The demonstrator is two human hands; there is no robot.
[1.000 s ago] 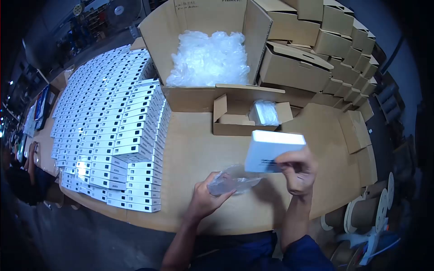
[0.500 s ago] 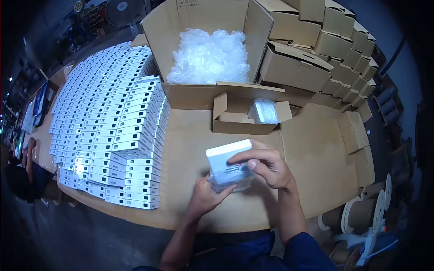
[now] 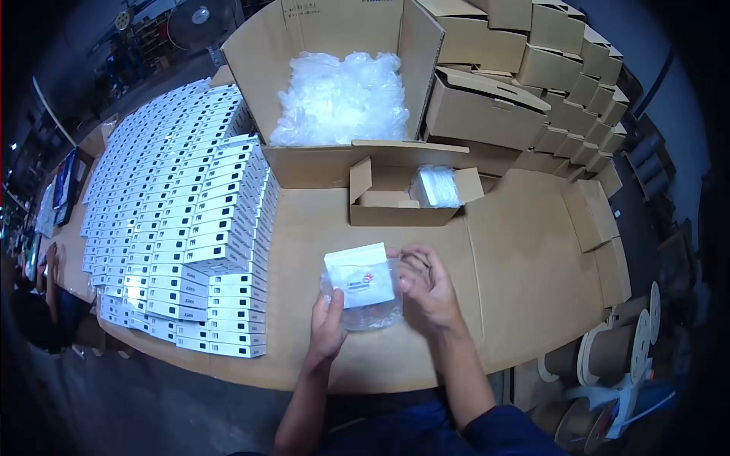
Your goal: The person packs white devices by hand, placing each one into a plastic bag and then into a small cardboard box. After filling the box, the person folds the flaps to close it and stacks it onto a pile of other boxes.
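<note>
A small white box point(image 3: 359, 266) with a printed logo sits partly inside a clear bubble-wrap bag point(image 3: 376, 315), above the table. My left hand point(image 3: 328, 327) grips the bag and box at the lower left, thumb across the front. At the right edge, my right hand point(image 3: 432, 292) has its fingers curled, with thumb and fingertips pinching the bag near its opening. Beyond my hands stands an open cardboard carton point(image 3: 403, 216), flaps up, with a bubble-wrapped box point(image 3: 439, 187) at its right end.
Stacks of white boxes point(image 3: 220, 235) fill the left side of the table point(image 3: 304, 365). A large carton point(image 3: 418, 68) of clear bags point(image 3: 342, 99) stands at the back. Folded cardboard boxes point(image 3: 487, 114) pile up at back right. Spools point(image 3: 608, 361) stand lower right. Another person's hand point(image 3: 50, 262) shows far left.
The white box has gone deeper into the bag and tilted flatter, its printed face showing. My right hand has moved off the box's face to the bag's right edge. The view has shifted slightly.
</note>
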